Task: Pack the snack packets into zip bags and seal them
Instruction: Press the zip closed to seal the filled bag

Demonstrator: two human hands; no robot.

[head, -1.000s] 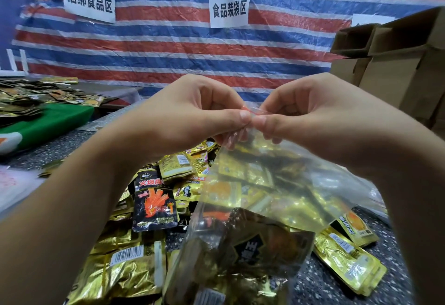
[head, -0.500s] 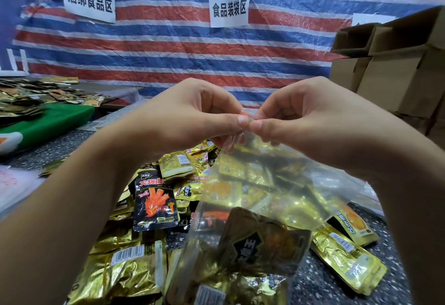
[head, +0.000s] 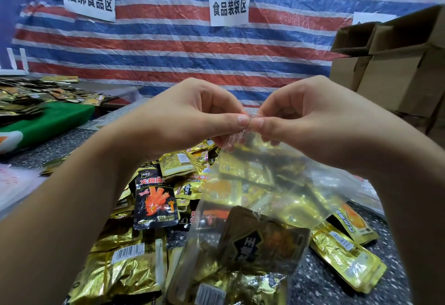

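A clear zip bag [head: 255, 198] filled with several gold and black snack packets hangs in front of me above the table. My left hand [head: 192, 117] and my right hand [head: 303, 117] meet at its top edge, thumbs and fingertips touching, both pinching the zip strip. Below lies a heap of loose gold snack packets [head: 125, 266], with a black packet with red print [head: 155, 202] on top. More gold packets [head: 346, 254] lie at the right.
The dark speckled table [head: 313, 280] carries the heap. Cardboard boxes [head: 404, 69] stand stacked at the right. A green mat [head: 55, 117] with more packets lies at the far left. A striped tarpaulin [head: 168, 47] with paper signs closes the back.
Both hands have sunk slightly with the bag while still pinching its top edge; the bag has swung a little.
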